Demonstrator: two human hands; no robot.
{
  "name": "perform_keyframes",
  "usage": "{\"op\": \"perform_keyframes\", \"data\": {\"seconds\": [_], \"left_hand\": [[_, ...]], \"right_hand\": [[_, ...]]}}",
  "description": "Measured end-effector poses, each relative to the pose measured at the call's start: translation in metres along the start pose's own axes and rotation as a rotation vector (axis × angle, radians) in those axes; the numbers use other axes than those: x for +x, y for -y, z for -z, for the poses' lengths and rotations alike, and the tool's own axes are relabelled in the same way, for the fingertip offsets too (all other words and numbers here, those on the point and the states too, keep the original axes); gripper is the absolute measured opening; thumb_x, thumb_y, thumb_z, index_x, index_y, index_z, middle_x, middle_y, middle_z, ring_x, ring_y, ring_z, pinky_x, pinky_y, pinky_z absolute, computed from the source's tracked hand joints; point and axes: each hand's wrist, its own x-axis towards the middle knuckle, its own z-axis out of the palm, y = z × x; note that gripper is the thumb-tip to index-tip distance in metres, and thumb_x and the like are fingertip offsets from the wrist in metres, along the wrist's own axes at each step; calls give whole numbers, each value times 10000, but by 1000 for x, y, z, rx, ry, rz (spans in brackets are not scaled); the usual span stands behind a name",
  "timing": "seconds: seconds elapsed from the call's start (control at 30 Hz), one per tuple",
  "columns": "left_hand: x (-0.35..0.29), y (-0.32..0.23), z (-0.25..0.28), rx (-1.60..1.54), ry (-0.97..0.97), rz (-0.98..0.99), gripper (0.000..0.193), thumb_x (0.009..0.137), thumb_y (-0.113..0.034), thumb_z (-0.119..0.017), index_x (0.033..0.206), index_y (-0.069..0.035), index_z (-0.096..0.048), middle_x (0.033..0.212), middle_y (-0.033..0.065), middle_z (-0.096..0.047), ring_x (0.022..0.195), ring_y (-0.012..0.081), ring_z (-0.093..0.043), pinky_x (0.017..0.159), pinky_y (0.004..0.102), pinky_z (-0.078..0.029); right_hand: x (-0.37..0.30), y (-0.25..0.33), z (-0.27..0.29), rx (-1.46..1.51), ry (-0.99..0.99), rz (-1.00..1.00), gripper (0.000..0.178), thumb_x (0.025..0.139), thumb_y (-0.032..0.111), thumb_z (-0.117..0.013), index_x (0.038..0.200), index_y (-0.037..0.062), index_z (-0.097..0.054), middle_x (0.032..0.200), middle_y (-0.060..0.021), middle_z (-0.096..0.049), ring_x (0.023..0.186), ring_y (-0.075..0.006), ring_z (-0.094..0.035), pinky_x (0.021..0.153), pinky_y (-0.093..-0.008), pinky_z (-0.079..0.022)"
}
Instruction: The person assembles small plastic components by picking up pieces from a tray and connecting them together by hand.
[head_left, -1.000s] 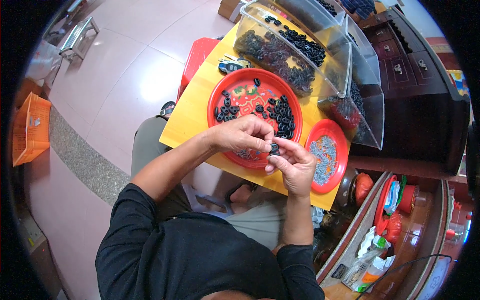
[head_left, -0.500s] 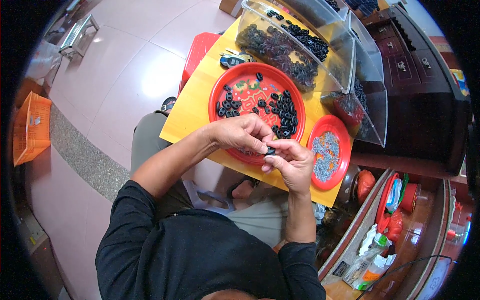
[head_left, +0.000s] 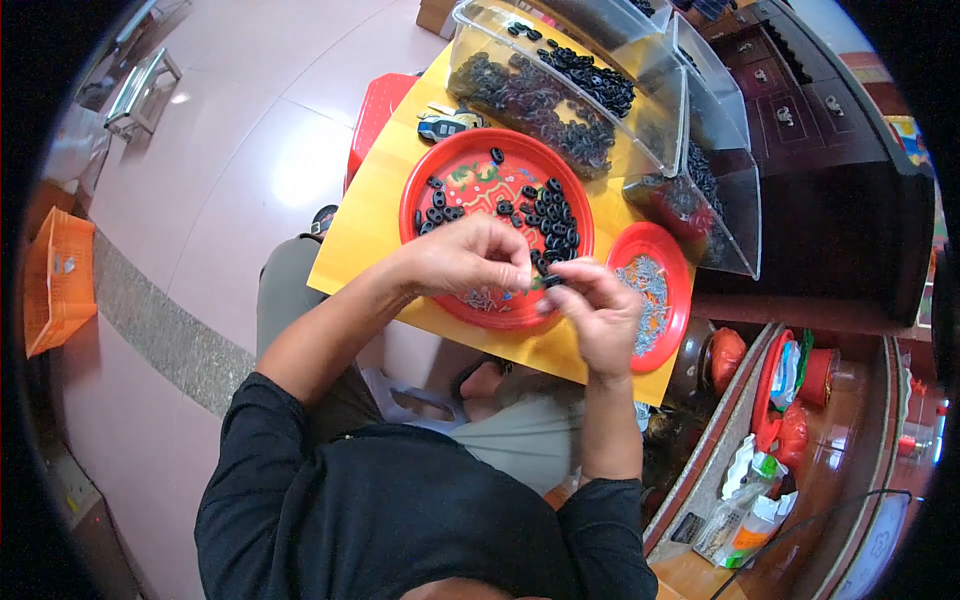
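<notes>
Over the near edge of a red round tray (head_left: 408, 190), my right hand (head_left: 603, 315) pinches a small black oval piece (head_left: 551, 282) between thumb and fingertips. My left hand (head_left: 465, 255) is just left of it, its thumb and forefinger pressed together. Whatever those fingertips hold, if anything, is too small to name. Similar black oval pieces (head_left: 560, 222), some showing two holes, lie in the patterned tray. Partly under my left hand, small silvery bits (head_left: 483, 299) are scattered on the tray. A smaller red plate (head_left: 679, 268) beside my right hand holds many thin grey metal bits (head_left: 648, 300).
The yellow table (head_left: 350, 230) also bears clear plastic bins (head_left: 640, 150) full of black pieces and a dark handheld object (head_left: 440, 128). A red stool (head_left: 378, 105) stands behind its left edge. Dark drawers (head_left: 790, 110) and an open shelf (head_left: 830, 430) are at right, an orange crate (head_left: 60, 280) at left.
My right hand has turned, and its fingers sit a little farther from my left hand's fingertips. The whole view has shifted slightly. The black piece stays in my right hand.
</notes>
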Motion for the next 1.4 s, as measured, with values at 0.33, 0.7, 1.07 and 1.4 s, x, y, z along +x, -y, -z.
{"op": "perform_keyframes", "data": {"seconds": [0.33, 0.7, 1.07, 1.4], "left_hand": [[-17, -31, 57, 339, -547, -86, 128, 873, -188, -610, 810, -77, -604, 715, -53, -570, 626, 19, -485, 559, 182, -390], [-11, -18, 53, 433, -591, -78, 152, 839, -132, -635, 770, -1, -605, 666, -28, -548, 604, 33, -480, 527, 222, -401], [-8, -9, 18, 1049, -262, -231, 106, 702, -107, -645, 723, -22, -586, 732, 145, -594, 710, 333, -610, 628, 422, -482], [-9, 15, -15, 1366, -115, -224, 99, 700, -117, -576, 731, -23, -590, 777, 151, -589, 757, 326, -622, 618, 438, -500]], "right_hand": [[99, 36, 191, -474, -629, 311, 227, 812, -57, -602, 1037, -30, -595, 813, -67, -589, 636, -127, -604, 534, -243, -528], [63, -14, 22, -902, -17, 386, 93, 765, 22, -647, 856, 3, -634, 760, -111, -586, 675, -228, -590, 622, -324, -468], [77, -68, -9, -1181, 11, 216, 144, 738, 163, -682, 807, 61, -607, 816, -125, -599, 727, -315, -612, 623, -427, -493], [60, -41, -3, -718, -143, 133, 78, 711, 30, -637, 715, 5, -564, 627, -111, -603, 555, -194, -614, 544, -313, -481]]}}
